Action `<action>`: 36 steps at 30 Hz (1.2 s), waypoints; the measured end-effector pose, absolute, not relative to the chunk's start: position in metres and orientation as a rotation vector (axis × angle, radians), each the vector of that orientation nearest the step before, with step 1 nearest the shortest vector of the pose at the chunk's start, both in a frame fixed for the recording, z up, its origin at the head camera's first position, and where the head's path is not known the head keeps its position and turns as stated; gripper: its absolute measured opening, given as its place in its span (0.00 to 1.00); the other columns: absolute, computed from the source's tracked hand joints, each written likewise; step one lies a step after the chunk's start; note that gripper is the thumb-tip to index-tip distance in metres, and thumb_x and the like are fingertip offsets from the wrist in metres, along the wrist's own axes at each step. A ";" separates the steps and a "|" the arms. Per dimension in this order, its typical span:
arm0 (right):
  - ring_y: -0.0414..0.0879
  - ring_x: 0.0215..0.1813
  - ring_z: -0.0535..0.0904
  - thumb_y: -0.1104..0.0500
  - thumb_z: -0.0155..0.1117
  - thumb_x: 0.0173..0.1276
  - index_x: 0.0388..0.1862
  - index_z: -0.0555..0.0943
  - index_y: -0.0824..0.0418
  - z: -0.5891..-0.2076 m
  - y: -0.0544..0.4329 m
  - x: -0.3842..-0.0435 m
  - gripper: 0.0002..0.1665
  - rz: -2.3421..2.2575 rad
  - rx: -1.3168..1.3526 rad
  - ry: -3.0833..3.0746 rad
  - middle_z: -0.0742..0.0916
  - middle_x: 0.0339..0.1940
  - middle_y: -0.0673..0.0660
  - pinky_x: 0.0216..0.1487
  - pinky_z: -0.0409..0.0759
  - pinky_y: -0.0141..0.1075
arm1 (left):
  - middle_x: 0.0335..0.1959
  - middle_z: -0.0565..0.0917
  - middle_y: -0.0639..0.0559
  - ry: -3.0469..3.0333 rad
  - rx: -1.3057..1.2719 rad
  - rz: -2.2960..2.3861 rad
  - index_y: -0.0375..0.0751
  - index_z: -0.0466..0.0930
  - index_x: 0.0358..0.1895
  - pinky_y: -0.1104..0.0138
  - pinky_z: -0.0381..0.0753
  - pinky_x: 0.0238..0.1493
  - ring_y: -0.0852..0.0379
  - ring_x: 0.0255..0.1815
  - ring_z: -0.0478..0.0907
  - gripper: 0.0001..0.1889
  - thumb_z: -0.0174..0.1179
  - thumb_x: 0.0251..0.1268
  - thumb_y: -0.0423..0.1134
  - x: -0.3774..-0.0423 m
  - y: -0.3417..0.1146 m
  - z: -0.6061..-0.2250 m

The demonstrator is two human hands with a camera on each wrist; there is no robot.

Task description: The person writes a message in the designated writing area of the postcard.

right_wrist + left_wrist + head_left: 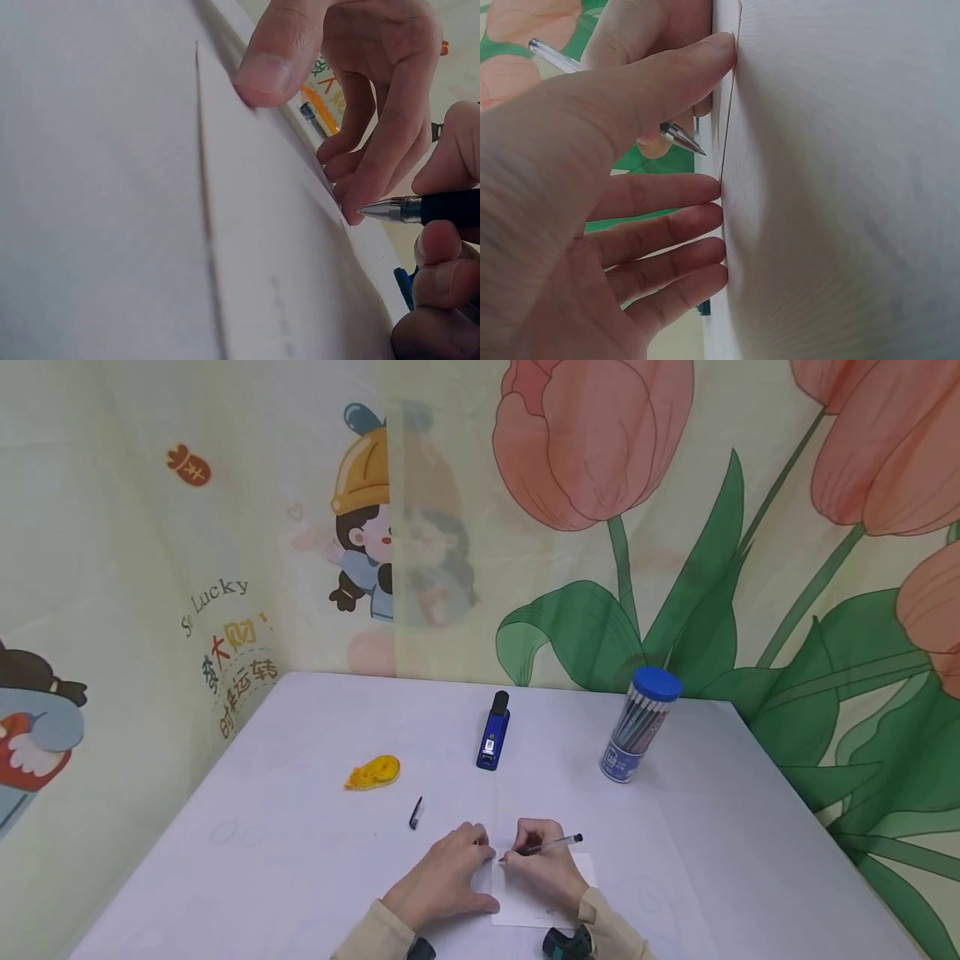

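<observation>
A white sheet of paper [521, 906] lies on the table in front of me, with small dark marks near its lower edge. My right hand [553, 870] pinches a clear-barrelled gel pen [561, 843], its dark grip between thumb and fingers. In the right wrist view the metal tip of the pen [390, 210] points at the sheet's far left corner, close to the left fingertips. My left hand [444, 878] rests along the sheet's left edge. Its thumb [697, 64] and fairly straight fingers [675, 225] touch down there, holding nothing.
A loose pen cap [416, 813] lies beyond the left hand. Farther off are a yellow correction tape dispenser [373, 773] and a blue stapler [493, 735]. At the back right stands a blue-lidded jar of pencils [637, 727]. Printed curtains enclose the white table [285, 827].
</observation>
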State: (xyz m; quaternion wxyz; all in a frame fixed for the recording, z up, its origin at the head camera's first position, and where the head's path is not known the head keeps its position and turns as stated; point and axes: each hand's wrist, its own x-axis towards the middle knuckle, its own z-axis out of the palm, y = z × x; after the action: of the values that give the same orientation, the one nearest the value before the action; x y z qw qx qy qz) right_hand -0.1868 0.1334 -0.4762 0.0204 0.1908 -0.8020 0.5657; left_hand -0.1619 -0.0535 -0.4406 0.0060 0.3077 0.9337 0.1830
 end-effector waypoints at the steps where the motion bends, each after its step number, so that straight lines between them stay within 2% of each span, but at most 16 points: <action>1: 0.34 0.22 0.72 0.76 0.62 0.44 0.16 0.72 0.63 -0.477 0.134 -0.187 0.12 1.741 0.602 -2.486 0.79 0.18 0.48 0.29 0.70 0.25 | 0.37 0.75 0.58 2.922 0.965 0.571 0.41 0.86 0.45 0.73 0.72 0.39 0.64 0.36 0.66 0.30 0.75 0.40 0.58 -0.162 -0.053 -0.440; 10: 0.34 0.23 0.71 0.76 0.63 0.45 0.16 0.72 0.63 -0.479 0.134 -0.186 0.12 1.683 0.663 -2.479 0.80 0.18 0.51 0.28 0.69 0.25 | 0.39 0.77 0.57 2.936 0.971 0.542 0.41 0.86 0.45 0.73 0.74 0.41 0.64 0.37 0.67 0.28 0.74 0.42 0.57 -0.161 -0.053 -0.441; 17: 0.33 0.23 0.71 0.76 0.65 0.46 0.16 0.73 0.63 -0.476 0.133 -0.184 0.12 1.694 0.642 -2.488 0.81 0.19 0.55 0.29 0.69 0.25 | 0.38 0.76 0.58 2.930 0.960 0.556 0.41 0.86 0.44 0.72 0.73 0.39 0.64 0.36 0.66 0.28 0.75 0.41 0.57 -0.161 -0.053 -0.439; 25: 0.32 0.23 0.70 0.78 0.62 0.46 0.16 0.72 0.66 -0.445 0.127 -0.169 0.11 1.695 0.658 -2.494 0.81 0.19 0.58 0.28 0.68 0.24 | 0.38 0.76 0.58 2.925 0.947 0.561 0.42 0.86 0.45 0.72 0.73 0.40 0.64 0.37 0.66 0.29 0.75 0.41 0.57 -0.161 -0.053 -0.440; 36: 0.32 0.24 0.70 0.77 0.62 0.47 0.16 0.72 0.66 -0.445 0.128 -0.169 0.10 1.695 0.657 -2.522 0.83 0.20 0.59 0.29 0.69 0.25 | 0.39 0.77 0.57 2.917 0.933 0.570 0.42 0.86 0.46 0.71 0.74 0.41 0.63 0.37 0.67 0.29 0.75 0.41 0.57 -0.162 -0.053 -0.440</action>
State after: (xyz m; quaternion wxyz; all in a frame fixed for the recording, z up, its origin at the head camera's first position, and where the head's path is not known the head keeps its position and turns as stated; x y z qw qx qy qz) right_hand -0.1692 0.1276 -0.4454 0.0161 0.2113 -0.8111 0.5451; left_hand -0.1620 -0.0526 -0.4399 0.0133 0.2994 0.9364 0.1828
